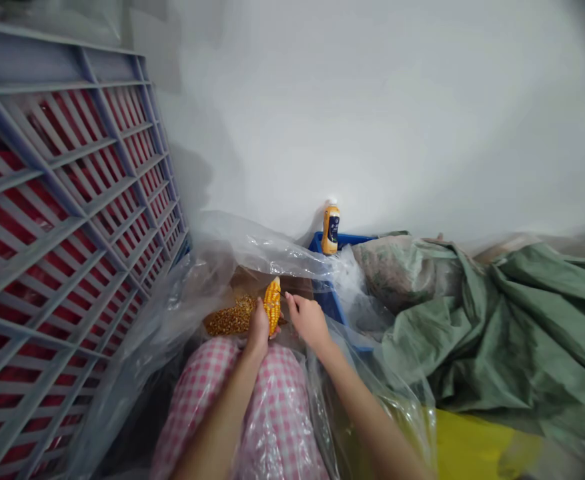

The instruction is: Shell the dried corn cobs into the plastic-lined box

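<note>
My left hand (pixel 259 327) is wrapped round an ear of corn (pixel 272 308), which stands nearly upright above my knees. Its yellow kernels face me, and pale gaps run between some of the rows. At the right of the ear, my right hand (pixel 308 321) is closed in a pinch on a thin dark pick (pixel 283 294). The pick reaches toward the upper part of the ear; whether its tip touches the kernels I cannot tell. Loose corn kernels (pixel 229 319) lie in a heap just beyond my knees, left of the ear.
Clear plastic sheeting (pixel 267 250) spreads around the kernels and over my legs. A tall purple-grey crate (pixel 85 217) rises at left. Against the wall, a juice bottle (pixel 331 228) stands at a blue bin (pixel 333 303). Green cloth (pixel 512 333) and a yellow surface (pixel 477 443) lie at right.
</note>
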The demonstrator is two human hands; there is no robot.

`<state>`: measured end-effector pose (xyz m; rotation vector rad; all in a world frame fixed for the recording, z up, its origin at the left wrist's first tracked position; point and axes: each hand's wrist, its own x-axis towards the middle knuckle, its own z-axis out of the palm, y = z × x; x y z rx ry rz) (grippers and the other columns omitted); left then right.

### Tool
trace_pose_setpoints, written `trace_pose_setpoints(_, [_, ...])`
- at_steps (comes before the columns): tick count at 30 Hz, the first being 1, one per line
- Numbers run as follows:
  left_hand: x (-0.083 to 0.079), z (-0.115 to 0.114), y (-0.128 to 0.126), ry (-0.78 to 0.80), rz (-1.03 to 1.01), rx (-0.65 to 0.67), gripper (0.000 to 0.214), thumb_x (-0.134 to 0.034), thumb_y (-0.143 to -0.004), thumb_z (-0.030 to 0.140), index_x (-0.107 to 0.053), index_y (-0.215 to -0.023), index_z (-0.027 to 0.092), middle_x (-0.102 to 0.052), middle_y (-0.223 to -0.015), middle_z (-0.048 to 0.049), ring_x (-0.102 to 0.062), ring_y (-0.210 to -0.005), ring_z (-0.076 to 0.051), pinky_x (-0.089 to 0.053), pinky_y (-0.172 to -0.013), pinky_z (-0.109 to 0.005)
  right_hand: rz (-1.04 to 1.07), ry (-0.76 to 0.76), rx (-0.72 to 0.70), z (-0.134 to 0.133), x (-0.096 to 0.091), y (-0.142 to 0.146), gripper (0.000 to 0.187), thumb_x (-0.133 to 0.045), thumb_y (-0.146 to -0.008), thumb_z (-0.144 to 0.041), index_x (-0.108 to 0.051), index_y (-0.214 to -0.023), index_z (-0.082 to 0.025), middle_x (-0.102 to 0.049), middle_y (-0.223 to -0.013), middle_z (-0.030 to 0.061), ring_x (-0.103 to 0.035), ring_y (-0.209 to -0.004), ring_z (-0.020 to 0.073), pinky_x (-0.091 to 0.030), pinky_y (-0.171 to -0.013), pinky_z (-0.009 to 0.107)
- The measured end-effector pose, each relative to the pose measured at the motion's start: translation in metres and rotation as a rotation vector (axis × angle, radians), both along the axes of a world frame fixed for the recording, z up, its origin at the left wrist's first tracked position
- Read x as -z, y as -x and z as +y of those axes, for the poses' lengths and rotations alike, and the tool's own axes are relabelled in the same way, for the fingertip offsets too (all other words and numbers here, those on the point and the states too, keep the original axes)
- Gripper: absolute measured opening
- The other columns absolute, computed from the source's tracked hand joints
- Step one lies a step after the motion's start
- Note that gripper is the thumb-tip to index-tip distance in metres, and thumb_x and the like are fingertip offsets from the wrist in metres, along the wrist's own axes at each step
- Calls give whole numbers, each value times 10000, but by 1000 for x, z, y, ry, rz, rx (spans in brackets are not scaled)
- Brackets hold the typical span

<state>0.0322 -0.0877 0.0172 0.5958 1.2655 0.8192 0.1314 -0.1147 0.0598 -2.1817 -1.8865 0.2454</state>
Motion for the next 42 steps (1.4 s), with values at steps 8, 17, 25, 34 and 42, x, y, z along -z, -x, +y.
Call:
trace_pose_setpoints(8, [1,-2,-3,0,92,16,558,-190,-852,510,-604,-943,148,-622,-633,-93,-412,-308,-122,-259,-343,-259,-281,171,-206,19,-46,-20,436,-302,-920,-362,-693,-851,-181,-699,-853,119,-662,-774,222,-426,-645,268])
trace_pose_setpoints(17, [-7,-6,0,-163,400,71,479,-219,-859,450,-570,-986,149,-518,-577,-35,-450,-350,-129,-344,-339,-252,-333,112,-272,11,-20,-19,405,-288,-933,-310,-652,-861,-150,-695,-771,130,-669,-707,228,-413,-605,263])
trace_pose_setpoints(25, [-4,-8,-2,33,244,-25,506,-230,-859,495,-558,-1023,147,-569,-673,-54,-481,-386,-121,-401,-384,-258,64,-103,4,0,28,9,475,-190,-961,-320,-610,-808,-159,-675,-688,63,-628,-608,146,-305,-521,211])
trace_pose_setpoints(34, [-6,1,-1,4,129,36,525,-204,-853,485,-600,-912,145,-574,-543,-51,-373,-257,-114,-286,-330,-269,-194,55,-252,10,-30,-49,474,-282,-936,-381,-662,-737,-178,-690,-717,71,-634,-653,171,-338,-569,235])
trace_pose_setpoints(42, [1,-4,-6,-135,134,58,449,-280,-847,478,-575,-911,145,-546,-492,-25,-420,-279,-132,-299,-319,-261,-347,176,-392,27,-47,-42,444,-302,-926,-373,-684,-831,-169,-697,-799,109,-650,-726,204,-375,-616,250])
